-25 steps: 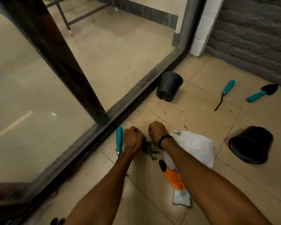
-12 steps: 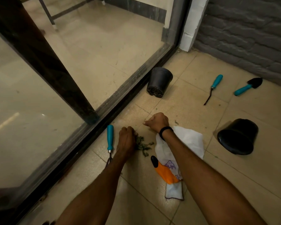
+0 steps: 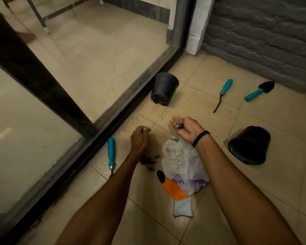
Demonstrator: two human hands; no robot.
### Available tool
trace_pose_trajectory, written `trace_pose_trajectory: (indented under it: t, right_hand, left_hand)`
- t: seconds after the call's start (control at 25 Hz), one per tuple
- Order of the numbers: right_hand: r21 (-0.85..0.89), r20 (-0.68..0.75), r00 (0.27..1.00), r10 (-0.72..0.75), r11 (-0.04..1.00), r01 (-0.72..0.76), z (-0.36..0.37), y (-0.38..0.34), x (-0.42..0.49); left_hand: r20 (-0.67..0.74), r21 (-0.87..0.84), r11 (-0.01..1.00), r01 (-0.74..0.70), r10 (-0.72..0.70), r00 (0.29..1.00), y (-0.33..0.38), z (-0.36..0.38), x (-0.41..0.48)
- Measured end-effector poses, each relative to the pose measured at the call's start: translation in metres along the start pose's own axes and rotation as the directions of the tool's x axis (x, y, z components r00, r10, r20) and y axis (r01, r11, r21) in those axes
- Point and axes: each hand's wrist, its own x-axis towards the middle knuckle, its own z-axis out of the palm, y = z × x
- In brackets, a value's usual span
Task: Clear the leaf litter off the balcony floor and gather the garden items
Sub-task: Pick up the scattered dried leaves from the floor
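Held dark leaf scraps point(image 3: 180, 127) in curled right hand point(image 3: 187, 131) just over plastic bag point(image 3: 180, 161), one leaf point(image 3: 174, 138) at its mouth; left hand point(image 3: 140, 138) fisted beside, contents untellable.

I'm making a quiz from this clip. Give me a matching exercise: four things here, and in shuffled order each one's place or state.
Things: 1 trowel; 2 plastic bag; 3 right hand; 4 leaf litter pile.
Places or states: A holds dark leaf bits; B near the grey brick wall; C partly over the orange glove; D on the floor beside the bag.
Pairs: 1-B; 2-C; 3-A; 4-D.
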Motion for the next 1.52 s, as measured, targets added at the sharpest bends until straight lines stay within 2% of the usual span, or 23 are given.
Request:
trace_pose_trajectory:
  t: [0.12,0.2,0.24,0.32,0.36,0.44,0.6,0.8,1.04,1.16,1.24,1.32,1.36,1.52]
  right_hand:
    - [-0.046,-0.041,0.999,-0.033,0.998,0.031,-0.014,-0.003,0.005]
    - [-0.266,-0.125,0.983,-0.135,0.959,0.098,-0.025,-0.003,0.011]
    - [-0.451,-0.155,0.964,-0.216,0.884,0.125,-0.033,-0.003,0.015]
    - [-0.784,-0.167,0.929,-0.331,0.616,0.078,-0.049,-0.005,0.023]
    - [-0.872,-0.165,0.924,-0.344,0.488,0.026,-0.055,-0.006,0.024]
    - [-0.949,-0.164,0.934,-0.316,0.310,-0.062,-0.064,-0.006,0.028]
    - [-0.983,-0.141,0.940,-0.311,0.157,-0.096,-0.066,-0.002,0.031]
    - [-0.986,-0.102,0.944,-0.312,0.160,-0.053,-0.064,0.004,0.033]
    - [-0.986,-0.056,0.927,-0.370,0.167,0.008,-0.057,0.012,0.034]
    - [-0.984,-0.050,0.923,-0.382,0.175,0.019,-0.056,0.019,0.034]
    - [-0.985,-0.042,0.924,-0.380,0.173,0.026,-0.058,0.022,0.033]
    - [-0.980,-0.034,0.919,-0.392,0.192,0.045,-0.059,0.025,0.031]
    - [-0.975,-0.023,0.913,-0.407,0.210,0.069,-0.060,0.026,0.029]
    - [-0.939,0.085,0.873,-0.480,0.254,0.231,-0.059,0.022,0.019]
  left_hand:
    - [0.000,0.037,0.999,0.002,-0.002,1.000,0.015,0.011,0.014]
    - [0.019,0.106,0.993,-0.046,0.044,0.999,0.023,0.020,0.021]
    - [0.044,0.139,0.989,-0.056,0.050,0.998,0.025,0.025,0.025]
    - [0.104,0.197,0.979,-0.042,0.021,0.994,0.031,0.034,0.028]
    - [0.134,0.231,0.972,-0.044,0.012,0.991,0.032,0.039,0.029]
    - [0.197,0.301,0.950,-0.083,0.023,0.980,0.032,0.050,0.028]
    - [0.313,0.271,0.957,-0.101,0.012,0.950,0.034,0.057,0.016]
    - [0.423,0.273,0.953,-0.132,0.005,0.906,0.030,0.050,0.004]
    - [0.495,0.243,0.897,-0.370,0.214,0.842,0.012,0.051,0.004]
    - [0.529,0.403,0.811,-0.424,0.171,0.831,0.007,0.055,0.006]
    - [0.529,0.536,0.700,-0.471,0.156,0.834,0.007,0.056,0.007]
    - [0.528,0.584,0.638,-0.502,0.171,0.832,0.006,0.058,0.009]
    - [0.521,0.571,0.658,-0.491,0.172,0.836,0.004,0.059,0.011]
    - [0.388,0.363,0.882,-0.300,0.150,0.910,0.000,0.059,0.015]
